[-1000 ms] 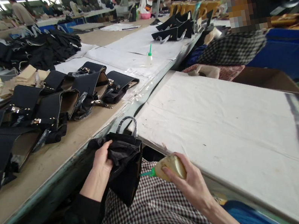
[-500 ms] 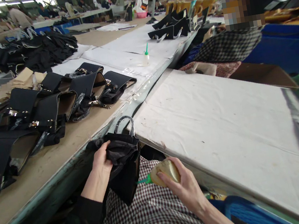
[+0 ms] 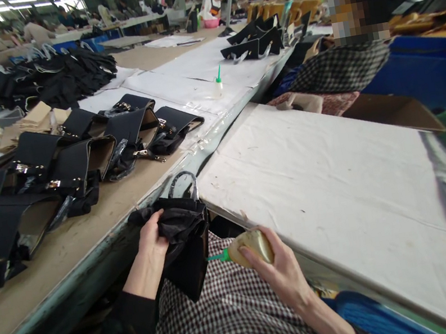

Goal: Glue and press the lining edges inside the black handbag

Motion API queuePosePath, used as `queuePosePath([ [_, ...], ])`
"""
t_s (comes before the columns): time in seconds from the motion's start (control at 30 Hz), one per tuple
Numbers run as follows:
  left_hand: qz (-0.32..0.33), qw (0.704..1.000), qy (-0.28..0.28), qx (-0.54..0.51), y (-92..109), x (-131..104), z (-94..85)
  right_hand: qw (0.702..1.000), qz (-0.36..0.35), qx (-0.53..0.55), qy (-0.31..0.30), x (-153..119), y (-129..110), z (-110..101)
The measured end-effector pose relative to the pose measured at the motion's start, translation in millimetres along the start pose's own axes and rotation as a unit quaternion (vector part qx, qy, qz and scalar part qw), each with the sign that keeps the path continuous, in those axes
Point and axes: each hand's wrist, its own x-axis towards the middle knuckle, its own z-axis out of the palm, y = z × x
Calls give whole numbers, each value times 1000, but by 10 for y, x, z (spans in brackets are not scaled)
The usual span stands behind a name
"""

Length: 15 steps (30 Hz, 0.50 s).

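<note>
From where I stand, the small black bag with a stiff tapering body (image 3: 190,275) is in front of the person's brown-and-white checked apron (image 3: 231,319), its narrow end pointing down. The left hand (image 3: 153,244) grips the bunched, thin black cloth (image 3: 177,226) at the bag's upper end, thumb on top; the other fingers are hidden under the folds. I'd guess that the cloth is gathered there to keep it off the bag's side edge. The arched handle in clear plastic wrap (image 3: 195,186) stands up beyond the bag, out of the way.

To the right of the bag, the right hand (image 3: 280,266) is curled around a squat, yellowish, translucent plastic bottle (image 3: 247,249), thumb pressed along its near side. The bottle lies nearly level, probably so that its thin green nozzle (image 3: 219,256) meets the bag's edge squarely; whether the tip touches, I can't tell.

The left forearm, in a dark sleeve, rises from the lower left toward the bag; the right, bare near the wrist, slants in from the lower right. Left of the bag, black flap bags with gold-coloured metal clasps (image 3: 72,163) sit in loose rows, seemingly within easy reach.
</note>
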Motion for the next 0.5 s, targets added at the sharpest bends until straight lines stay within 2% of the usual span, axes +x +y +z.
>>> queuePosePath([
  [0.27, 3, 1000, 4, 9, -5, -31, -2, 997, -16, 38, 59, 138, -1, -50],
  [0.5, 7, 1000, 10, 12, -13, -32, 14, 989, -64, 48, 124, 223, -40, -32],
])
